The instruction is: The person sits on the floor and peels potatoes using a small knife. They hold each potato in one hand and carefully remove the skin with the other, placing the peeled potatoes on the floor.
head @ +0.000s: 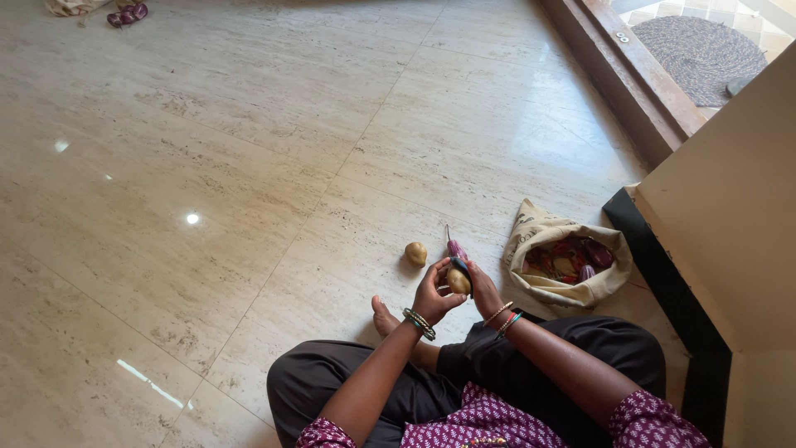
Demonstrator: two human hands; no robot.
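Note:
I sit cross-legged on a marble floor. My left hand cups a tan potato from the left. My right hand presses a dark-handled peeler against the potato's right side. A second potato lies on the floor just beyond my hands. A small purple aubergine with a thin stem lies next to it, partly hidden behind the held potato.
An open cloth bag with purple and red vegetables sits to my right by a wall corner. Several purple vegetables lie far off at the top left. A wooden door threshold and a round mat are at the top right.

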